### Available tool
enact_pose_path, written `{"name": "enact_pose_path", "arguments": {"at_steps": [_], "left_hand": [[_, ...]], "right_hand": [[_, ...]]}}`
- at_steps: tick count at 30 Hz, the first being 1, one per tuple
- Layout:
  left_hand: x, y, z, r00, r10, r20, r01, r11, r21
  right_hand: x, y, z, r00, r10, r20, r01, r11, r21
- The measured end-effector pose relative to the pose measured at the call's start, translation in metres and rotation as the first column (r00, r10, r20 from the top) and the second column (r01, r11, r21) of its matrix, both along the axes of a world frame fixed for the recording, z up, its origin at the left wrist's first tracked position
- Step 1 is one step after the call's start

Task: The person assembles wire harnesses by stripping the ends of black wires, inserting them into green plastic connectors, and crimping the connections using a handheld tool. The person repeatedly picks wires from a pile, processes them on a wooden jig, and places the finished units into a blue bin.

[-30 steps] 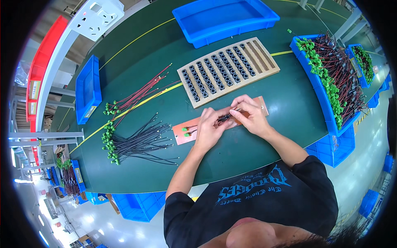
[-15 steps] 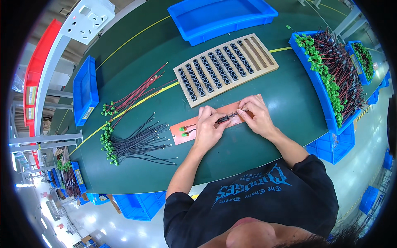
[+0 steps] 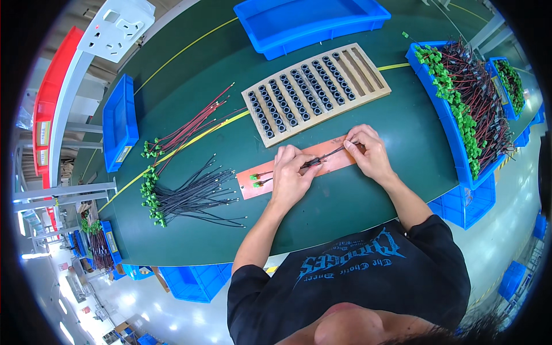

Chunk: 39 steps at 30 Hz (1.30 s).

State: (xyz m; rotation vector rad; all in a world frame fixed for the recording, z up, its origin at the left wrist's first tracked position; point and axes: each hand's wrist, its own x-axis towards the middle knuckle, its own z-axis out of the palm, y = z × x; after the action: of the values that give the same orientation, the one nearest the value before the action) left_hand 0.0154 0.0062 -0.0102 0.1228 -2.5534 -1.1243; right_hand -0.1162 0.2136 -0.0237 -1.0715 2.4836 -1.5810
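My left hand (image 3: 292, 175) pinches black wires and a small black sleeve (image 3: 311, 163) over the middle of a copper-coloured strip board (image 3: 250, 191). To its right, my right hand (image 3: 370, 154) has its thumb and fingers closed on the far ends of the black wires (image 3: 333, 152), which stretch between the two hands. Two green connectors (image 3: 257, 180) on these leads lie on the board's left end, their wires running under my left hand. The exact wire tips are hidden by my right fingers.
Beyond the board stands a wooden rack (image 3: 376, 86) with rows of black rings. Black wires (image 3: 192, 195) and red wires (image 3: 192, 123) with green connectors lie at left. A blue bin (image 3: 440, 123) of finished-looking leads is at right; blue trays (image 3: 322, 43) stand at the back and left.
My right hand has moved right and slightly away, drawing the black wires out straighter. My left hand has stayed nearly in place, still pinching the sleeve.
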Motion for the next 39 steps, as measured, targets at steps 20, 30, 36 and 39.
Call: {"name": "enact_pose_path", "arguments": {"at_steps": [20,30,36,39], "left_hand": [[-0.003,-0.001,0.000,0.984,-0.119,-0.133,0.100,0.985,-0.142],[-0.010,0.001,0.005,0.976,-0.172,-0.131,0.147,0.973,-0.180],[-0.010,0.004,-0.001,0.975,-0.171,-0.142,0.148,0.976,-0.159],[-0.013,0.004,0.006,0.983,-0.175,-0.062,0.169,0.982,-0.079]], "right_hand": [[-0.001,0.001,0.001,0.999,-0.020,0.044,0.021,1.000,-0.020],[-0.003,0.002,-0.001,1.000,-0.003,-0.004,0.003,1.000,-0.019],[0.000,0.001,-0.002,0.989,-0.020,0.144,0.030,0.998,-0.063],[-0.002,0.003,-0.001,0.991,-0.033,0.129,0.040,0.998,-0.045]]}}
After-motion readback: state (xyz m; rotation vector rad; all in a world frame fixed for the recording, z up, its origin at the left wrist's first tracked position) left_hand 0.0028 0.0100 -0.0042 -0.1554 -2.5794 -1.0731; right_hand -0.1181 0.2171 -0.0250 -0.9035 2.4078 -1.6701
